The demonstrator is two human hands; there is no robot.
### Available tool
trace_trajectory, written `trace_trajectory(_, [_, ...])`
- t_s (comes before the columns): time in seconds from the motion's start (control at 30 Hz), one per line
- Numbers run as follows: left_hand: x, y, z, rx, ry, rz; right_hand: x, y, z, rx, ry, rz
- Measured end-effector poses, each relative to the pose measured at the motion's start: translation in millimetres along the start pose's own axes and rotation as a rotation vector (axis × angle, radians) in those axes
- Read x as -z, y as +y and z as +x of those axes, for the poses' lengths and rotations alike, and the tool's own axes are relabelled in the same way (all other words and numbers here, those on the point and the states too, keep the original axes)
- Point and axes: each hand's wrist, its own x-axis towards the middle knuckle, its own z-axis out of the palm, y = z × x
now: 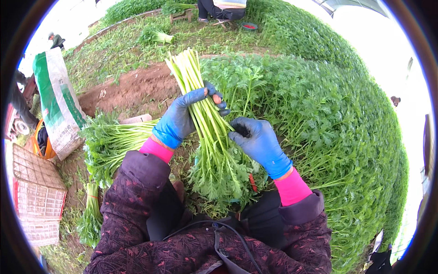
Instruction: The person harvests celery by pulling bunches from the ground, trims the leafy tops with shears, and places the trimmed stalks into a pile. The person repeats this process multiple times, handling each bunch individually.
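Observation:
My left hand [191,111], in a blue glove with bare fingertips showing, is wrapped round a bunch of leafy green stalks [202,102]. The pale cut ends point up and away from me, and the leaves hang down over my lap. My right hand [251,137], gloved the same way, is at the bunch's right edge with thumb and fingers drawn together; whether it pinches a stalk I cannot tell. Left of my hands a larger pile of cut stalks [119,137] lies on the ground. Something red [253,182] shows among the leaves below my right hand.
Uncut leafy plants [325,137] grow thickly at the right. At the left are a woven sack [60,102], plastic crates [37,185], an orange container [44,142] and a banded bundle [90,219]. Beyond a soil ridge [137,85] a person [222,12] sits near a basin [249,26].

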Motion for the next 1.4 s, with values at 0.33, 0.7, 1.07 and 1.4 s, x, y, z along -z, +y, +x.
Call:
trace_trajectory(0.33, [-3.2,-2.5,-2.2,0.037,0.049,0.039,37.9,4.6,2.7,-0.267,-0.191,0.471])
trace_trajectory(0.7, [8.7,0.7,-1.6,-0.033,0.161,0.183,27.8,15.7,-4.7,-0.174,-0.169,0.044])
trace_trajectory(1.07, [9.5,10.3,6.4,-0.227,-0.122,0.074,86.4,10.0,-9.7,-0.157,-0.523,0.481])
trace_trajectory(1.4, [6.8,5.6,10.0,-0.212,-0.132,-0.010,-4.9,-10.6,-7.9,0.416,0.124,-0.250])
